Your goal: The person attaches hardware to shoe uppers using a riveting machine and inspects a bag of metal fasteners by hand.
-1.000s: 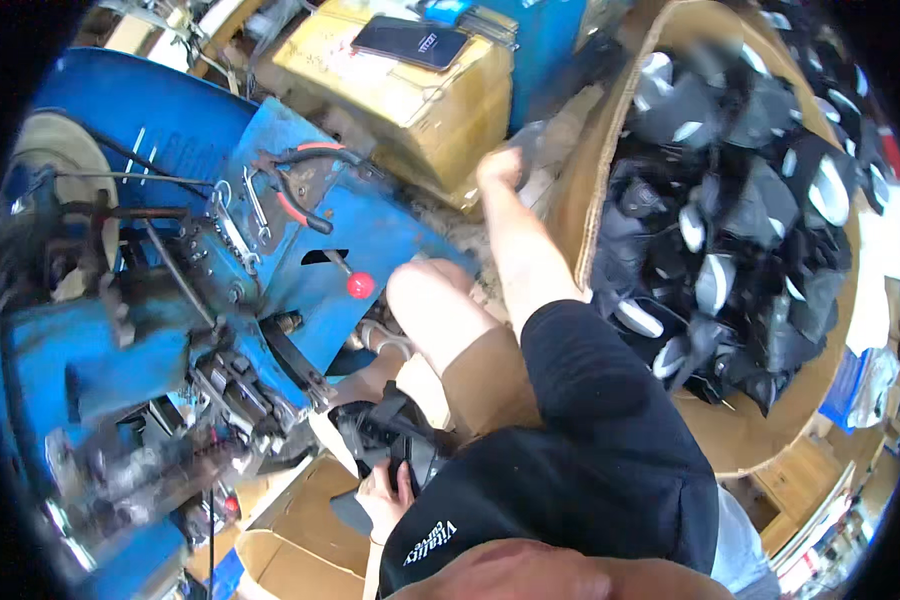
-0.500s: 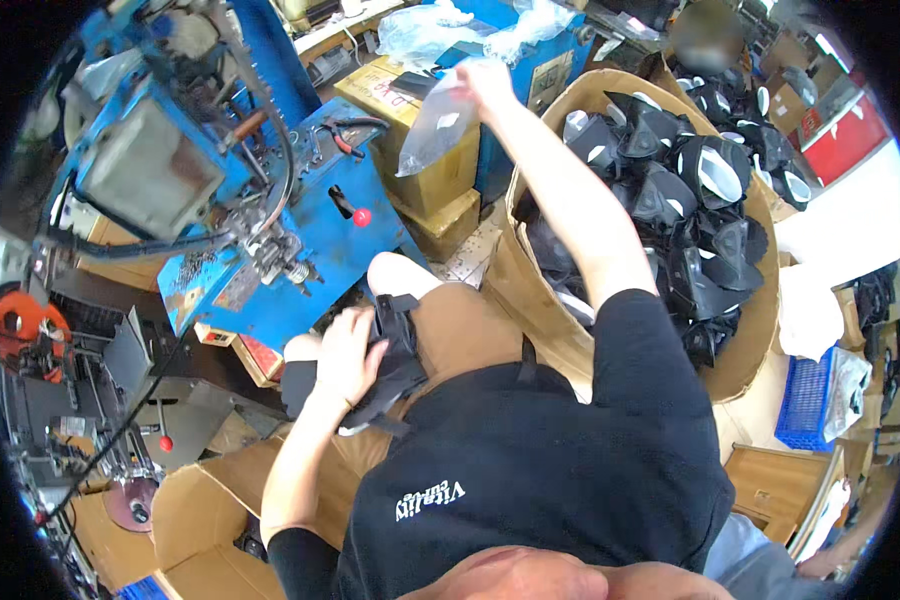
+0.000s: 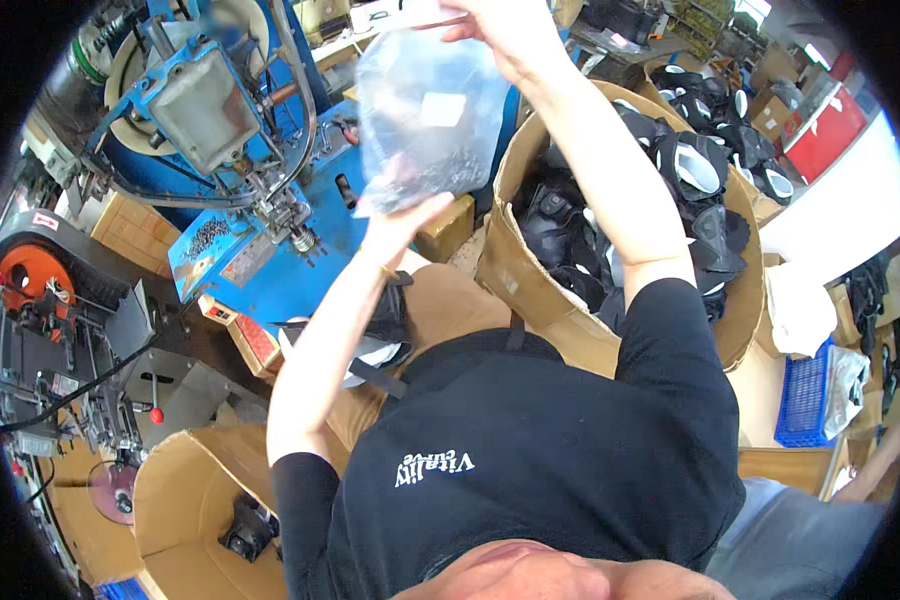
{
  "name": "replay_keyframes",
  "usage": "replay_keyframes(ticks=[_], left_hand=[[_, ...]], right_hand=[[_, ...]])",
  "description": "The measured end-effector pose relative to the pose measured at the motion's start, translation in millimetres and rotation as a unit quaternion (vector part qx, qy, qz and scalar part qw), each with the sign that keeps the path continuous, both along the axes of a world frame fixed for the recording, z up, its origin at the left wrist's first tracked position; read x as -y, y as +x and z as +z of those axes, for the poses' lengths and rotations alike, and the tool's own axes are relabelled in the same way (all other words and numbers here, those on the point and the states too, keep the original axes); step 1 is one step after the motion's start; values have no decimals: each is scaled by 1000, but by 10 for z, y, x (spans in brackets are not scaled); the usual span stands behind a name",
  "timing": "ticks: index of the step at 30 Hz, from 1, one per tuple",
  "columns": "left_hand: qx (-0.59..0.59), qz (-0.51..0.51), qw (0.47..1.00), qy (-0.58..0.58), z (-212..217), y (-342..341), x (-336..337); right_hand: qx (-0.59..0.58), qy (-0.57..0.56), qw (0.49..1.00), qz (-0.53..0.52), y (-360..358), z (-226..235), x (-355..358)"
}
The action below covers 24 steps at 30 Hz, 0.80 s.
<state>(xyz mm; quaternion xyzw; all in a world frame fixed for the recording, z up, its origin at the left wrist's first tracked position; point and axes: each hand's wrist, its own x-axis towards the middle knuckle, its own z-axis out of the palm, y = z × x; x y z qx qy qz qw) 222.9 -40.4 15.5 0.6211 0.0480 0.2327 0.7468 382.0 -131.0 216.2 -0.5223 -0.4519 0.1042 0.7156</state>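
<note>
My right hand [image 3: 515,38] is closed on the top of a clear plastic bag [image 3: 425,90], which hangs upright in front of the blue machine. Many small dark parts [image 3: 435,178] lie in the bottom of the bag, and a white label shows through its side. Beneath it, my left hand [image 3: 398,232] holds the bag's lower edge, its fingers partly hidden behind the plastic. On my lap rests a black fabric piece [image 3: 385,318] with a strap, partly covered by my left forearm.
The blue machine [image 3: 335,225] stands ahead on the left, small dark parts [image 3: 208,236] heaped on its top. To the right is a large carton [image 3: 510,255] of black padded pieces. Another open carton [image 3: 185,500] sits lower left. A blue basket [image 3: 802,395] and a person's grey clothing [image 3: 790,540] are at right.
My left hand has left the black piece on my lap and moved up to the bag. My right hand has brought the bag nearer, where it hangs full length with the small parts visible.
</note>
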Motion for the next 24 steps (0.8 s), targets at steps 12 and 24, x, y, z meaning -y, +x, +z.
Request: replay_keyframes(ticks=[12,24], left_hand=[[104,-223,906,-345,244,26,220],[37,-276,923,-267,16,286,153]], right_hand=[[172,89,941,-276,350,-523,661],[26,47,984,-168,515,-562,1151]])
